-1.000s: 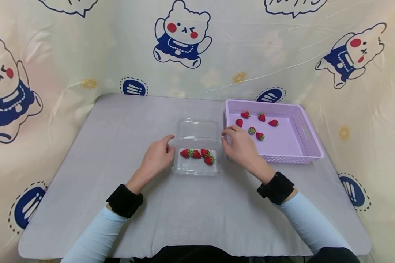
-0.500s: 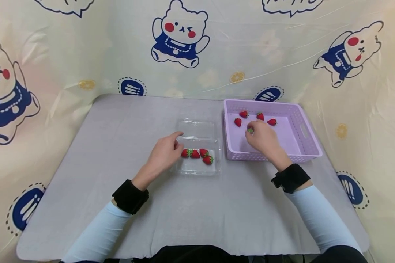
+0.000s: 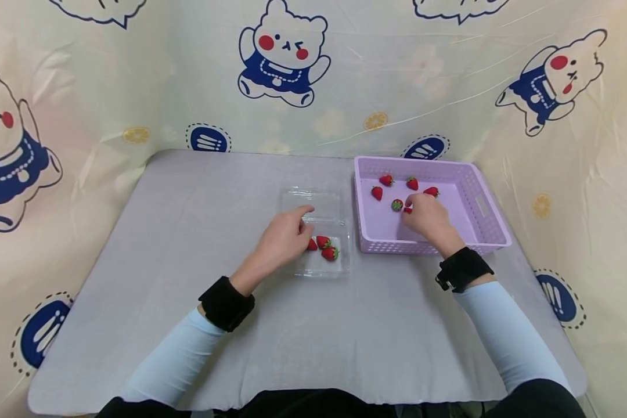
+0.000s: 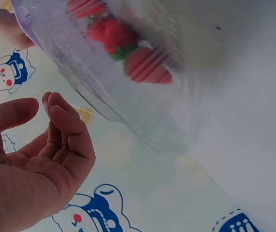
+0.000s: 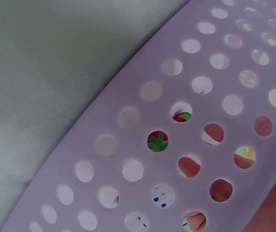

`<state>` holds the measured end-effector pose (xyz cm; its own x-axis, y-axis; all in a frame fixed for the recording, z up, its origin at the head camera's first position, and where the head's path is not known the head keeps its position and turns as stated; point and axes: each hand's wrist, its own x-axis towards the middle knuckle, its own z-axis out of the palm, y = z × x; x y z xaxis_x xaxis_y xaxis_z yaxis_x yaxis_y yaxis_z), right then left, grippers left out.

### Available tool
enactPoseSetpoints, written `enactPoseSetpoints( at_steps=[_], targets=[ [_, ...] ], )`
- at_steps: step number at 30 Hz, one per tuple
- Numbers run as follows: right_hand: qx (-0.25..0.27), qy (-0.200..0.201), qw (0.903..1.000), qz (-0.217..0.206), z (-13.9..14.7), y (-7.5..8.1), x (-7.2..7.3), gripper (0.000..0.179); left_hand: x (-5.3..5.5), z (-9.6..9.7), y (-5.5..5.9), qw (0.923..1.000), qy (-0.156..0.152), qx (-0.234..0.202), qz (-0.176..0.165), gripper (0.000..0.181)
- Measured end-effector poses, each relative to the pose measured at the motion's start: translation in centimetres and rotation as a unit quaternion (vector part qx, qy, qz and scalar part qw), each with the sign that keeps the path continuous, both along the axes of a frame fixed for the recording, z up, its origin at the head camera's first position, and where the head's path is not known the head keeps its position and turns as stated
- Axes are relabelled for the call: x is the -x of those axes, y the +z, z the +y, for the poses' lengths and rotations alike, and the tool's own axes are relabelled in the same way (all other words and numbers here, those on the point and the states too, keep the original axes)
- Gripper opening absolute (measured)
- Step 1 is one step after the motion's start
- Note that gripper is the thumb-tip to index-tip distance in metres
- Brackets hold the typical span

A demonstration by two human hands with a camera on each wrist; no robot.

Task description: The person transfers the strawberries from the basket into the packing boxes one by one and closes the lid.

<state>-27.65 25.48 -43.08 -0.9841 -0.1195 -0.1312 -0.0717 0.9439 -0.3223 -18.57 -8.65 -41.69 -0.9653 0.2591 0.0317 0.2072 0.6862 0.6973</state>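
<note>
My right hand (image 3: 429, 219) reaches into the lilac basket (image 3: 397, 248), its fingers pinching a strawberry (image 3: 407, 210) that they mostly cover. Through the basket's holes, the right wrist view shows parts of that hand and a strawberry's green cap (image 5: 157, 141). Over the left side of a clear plastic clamshell box (image 3: 321, 270) is my left hand (image 3: 286, 241), thumb and fingers loosely bent around nothing. Red strawberries (image 3: 330, 253) lie in the box's near half; the left hand hides part of that row. In the left wrist view, strawberries (image 4: 147, 66) show through the clear plastic.
Several more strawberries (image 3: 377, 193) lie spread on the basket floor, mostly toward its left and back. The box's raised or unfolded lid (image 3: 313, 200) is on the far side. A grey cloth (image 3: 214, 203) covers the table, and a printed curtain (image 3: 345, 87) hangs behind.
My right hand has moved right, from the basket's left edge to a strawberry inside it. My left hand has shifted right over the box, covering the leftmost strawberry there.
</note>
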Motion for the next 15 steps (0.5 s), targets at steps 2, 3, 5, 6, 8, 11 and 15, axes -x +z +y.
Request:
enactPoseSetpoints(
  at_steps=[2,3,5,6,8,11,15],
  targets=[
    [-0.008,-0.002,0.9999,-0.009,0.2,-0.2,0.3,0.038,0.1,0.6,0.1,0.9999,-0.009,-0.004,0.001,0.047],
    [-0.011,-0.003,0.9999,-0.013,0.2,-0.2,0.4,0.038,0.1,0.9,0.1,0.9999,-0.014,-0.005,0.001,0.047],
    [-0.017,-0.005,0.9997,-0.018,0.3,-0.4,0.6,0.038,0.2,1.5,0.1,0.9998,-0.02,-0.004,0.002,0.046],
    [-0.02,-0.006,0.9996,-0.021,0.4,-0.4,0.6,0.039,0.2,1.8,0.1,0.9997,-0.023,-0.002,0.002,0.046],
    [-0.025,-0.008,0.9993,-0.026,0.6,-0.5,0.7,0.039,0.3,2.3,0.1,0.9997,-0.025,0.004,0.004,0.046],
    [-0.024,-0.01,0.9991,-0.034,0.7,-0.5,0.7,0.039,0.3,2.9,0.0,0.9996,-0.028,0.009,0.002,0.047],
    [-0.021,-0.011,0.9991,-0.034,0.7,-0.4,0.8,0.04,0.3,3.4,-0.1,0.9994,-0.033,0.005,0.0,0.047]
  ],
)
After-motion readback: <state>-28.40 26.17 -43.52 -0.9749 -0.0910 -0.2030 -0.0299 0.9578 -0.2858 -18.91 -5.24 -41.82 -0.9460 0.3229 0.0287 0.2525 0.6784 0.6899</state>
